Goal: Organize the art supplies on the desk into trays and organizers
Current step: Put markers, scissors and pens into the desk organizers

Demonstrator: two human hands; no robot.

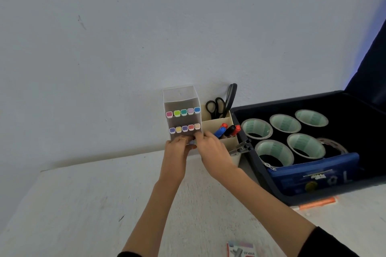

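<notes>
A clear plastic marker box [180, 98] stands against the wall, with two rows of pastel-capped markers [183, 112] showing through its front. My left hand [177, 147] and my right hand [211, 148] meet at the box's bottom front. Together their fingers pinch a small pastel marker [192, 142] at the lowest row. Right of the box is a cream desk organizer [217, 123] holding black scissors [216, 106] and red, blue and black pens [226, 129].
A dark blue bin [259, 175] at the right holds several tape rolls [257, 128] and a blue zip pouch [313, 175]. An orange marker [316, 202] lies before the bin. A staples packet [242, 250] sits at the bottom edge on the white desk [83, 204].
</notes>
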